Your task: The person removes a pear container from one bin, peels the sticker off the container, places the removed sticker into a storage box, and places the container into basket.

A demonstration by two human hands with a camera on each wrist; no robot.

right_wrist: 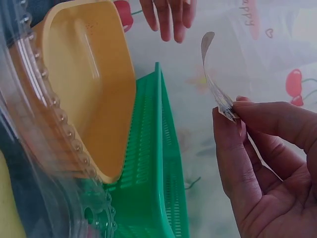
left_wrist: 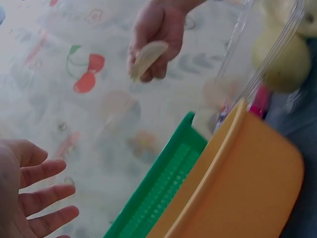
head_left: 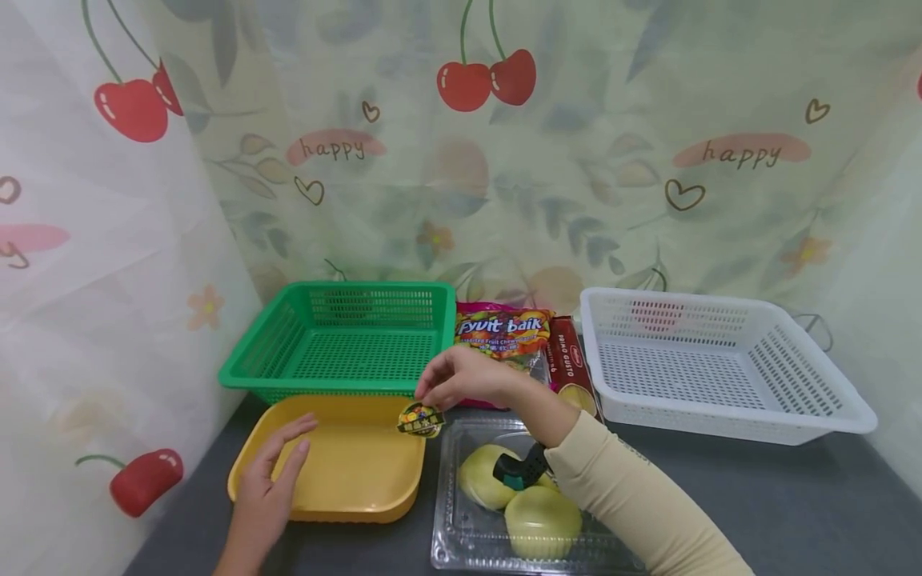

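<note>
My right hand [head_left: 464,378] pinches a small sticker label [head_left: 421,420] with a printed fruit picture between thumb and fingertips. In the right wrist view the label [right_wrist: 214,79] curls and shows its pale back. It hangs at the right edge of the yellow basin [head_left: 353,456], above the rim. My left hand [head_left: 270,480] is held over the basin's left side, its fingers spread and holding nothing. Below my right forearm lies a clear plastic clamshell box [head_left: 461,536] with several pale yellow-green round fruits [head_left: 543,520] inside, partly hidden by the sleeve.
Behind the basin stands a green basket [head_left: 338,340]. A white basket [head_left: 720,400] is at the right. Between them lie a fruit chew candy bag [head_left: 504,330] and a dark red package [head_left: 571,360]. A printed curtain [head_left: 504,224] hangs behind the grey tabletop [head_left: 691,488].
</note>
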